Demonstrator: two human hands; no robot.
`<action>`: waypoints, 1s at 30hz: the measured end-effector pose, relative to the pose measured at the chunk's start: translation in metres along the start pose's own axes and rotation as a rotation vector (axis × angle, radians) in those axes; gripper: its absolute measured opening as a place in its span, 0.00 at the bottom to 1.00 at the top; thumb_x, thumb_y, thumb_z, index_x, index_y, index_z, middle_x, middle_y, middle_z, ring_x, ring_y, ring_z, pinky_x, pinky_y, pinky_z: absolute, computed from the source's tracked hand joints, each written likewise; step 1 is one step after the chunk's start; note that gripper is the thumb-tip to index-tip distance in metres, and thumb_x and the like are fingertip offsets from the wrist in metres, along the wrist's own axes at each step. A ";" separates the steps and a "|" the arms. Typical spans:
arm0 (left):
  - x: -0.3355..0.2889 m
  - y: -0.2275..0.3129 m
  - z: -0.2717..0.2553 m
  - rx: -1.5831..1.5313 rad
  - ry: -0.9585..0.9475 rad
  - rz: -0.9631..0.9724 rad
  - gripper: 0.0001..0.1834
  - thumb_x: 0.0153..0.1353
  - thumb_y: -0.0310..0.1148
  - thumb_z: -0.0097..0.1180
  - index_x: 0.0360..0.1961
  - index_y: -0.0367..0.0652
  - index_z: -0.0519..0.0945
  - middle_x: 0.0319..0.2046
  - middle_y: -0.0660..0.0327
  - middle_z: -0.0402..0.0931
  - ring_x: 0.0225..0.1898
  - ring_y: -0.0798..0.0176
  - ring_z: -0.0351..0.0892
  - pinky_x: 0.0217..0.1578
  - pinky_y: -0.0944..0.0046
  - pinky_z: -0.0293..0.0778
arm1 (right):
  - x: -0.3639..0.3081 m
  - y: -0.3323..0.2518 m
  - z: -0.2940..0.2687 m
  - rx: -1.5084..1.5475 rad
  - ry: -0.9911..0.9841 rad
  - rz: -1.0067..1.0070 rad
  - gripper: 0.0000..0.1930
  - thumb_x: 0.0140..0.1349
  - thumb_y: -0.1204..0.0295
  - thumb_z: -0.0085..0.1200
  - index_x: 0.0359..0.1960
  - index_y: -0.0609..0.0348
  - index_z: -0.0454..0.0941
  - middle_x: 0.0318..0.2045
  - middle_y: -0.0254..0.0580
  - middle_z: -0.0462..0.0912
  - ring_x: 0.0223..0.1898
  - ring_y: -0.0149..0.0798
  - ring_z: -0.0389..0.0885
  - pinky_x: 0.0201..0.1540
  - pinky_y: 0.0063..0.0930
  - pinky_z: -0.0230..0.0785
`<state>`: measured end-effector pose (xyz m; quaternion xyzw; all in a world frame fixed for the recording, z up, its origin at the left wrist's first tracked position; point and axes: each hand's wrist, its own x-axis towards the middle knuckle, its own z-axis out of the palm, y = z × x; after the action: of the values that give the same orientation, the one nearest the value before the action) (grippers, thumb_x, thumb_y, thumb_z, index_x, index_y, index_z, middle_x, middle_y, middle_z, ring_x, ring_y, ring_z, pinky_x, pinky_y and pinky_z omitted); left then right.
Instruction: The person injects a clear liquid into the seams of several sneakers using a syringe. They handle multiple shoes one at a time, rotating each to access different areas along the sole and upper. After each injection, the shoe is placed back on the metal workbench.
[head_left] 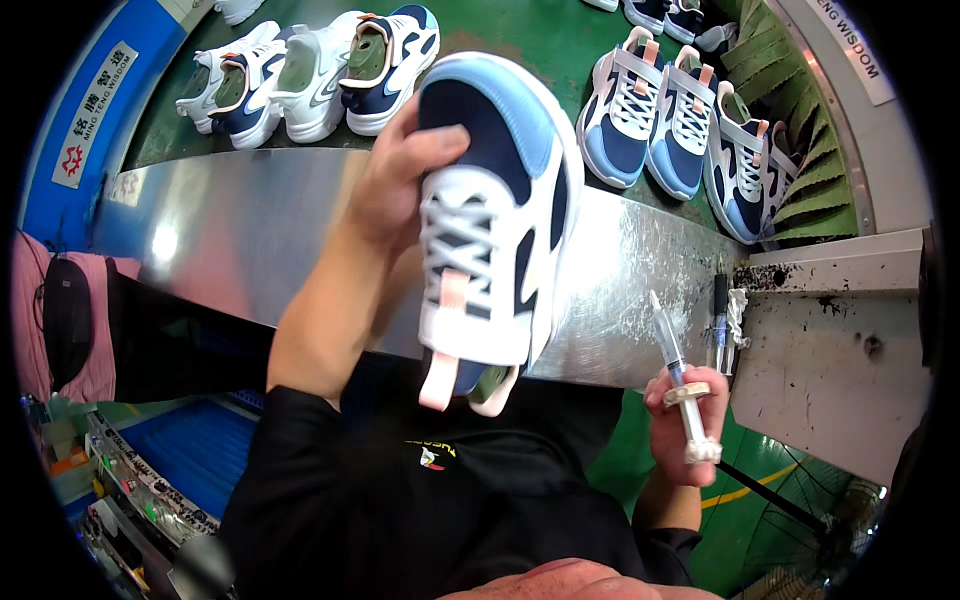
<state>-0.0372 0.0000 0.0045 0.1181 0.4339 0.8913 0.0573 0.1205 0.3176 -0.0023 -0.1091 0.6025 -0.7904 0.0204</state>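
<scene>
My left hand [400, 175] grips a navy, light blue and white sneaker [490, 215] by its toe end, thumb across the upper. The sneaker is raised above a metal ledge, toe away from me, with white laces and a pink pull tab toward me. Its underside is hidden. In my right hand [690, 425], closed near the ledge's front edge, is a clear syringe [680, 370] with its tip pointing up and away. Whitish wrapping surrounds the syringe's flange and plunger end. The tip touches nothing that I can see.
Several sneakers stand on a green conveyor belt [545, 30] behind the metal ledge [270, 210], including a navy-and-blue pair [640, 125] at the right. Green flaps [815, 170] hang at the belt's right side. A dark marker-like tube [720, 310] lies on the ledge. Another person's pink sleeve [85, 320] shows at left.
</scene>
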 end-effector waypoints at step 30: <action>-0.046 0.021 0.001 -0.097 -0.098 -0.092 0.41 0.30 0.29 0.73 0.51 0.41 0.69 0.45 0.57 0.74 0.48 0.62 0.73 0.49 0.62 0.69 | 0.113 -0.061 0.115 0.317 -0.449 0.047 0.38 0.44 0.33 0.55 0.44 0.53 0.68 0.30 0.50 0.79 0.37 0.42 0.66 0.43 0.37 0.57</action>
<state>0.0079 -0.0217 0.0147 0.1387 0.3921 0.9008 0.1253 0.0390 0.2065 0.1013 -0.2630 0.4541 -0.8301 0.1884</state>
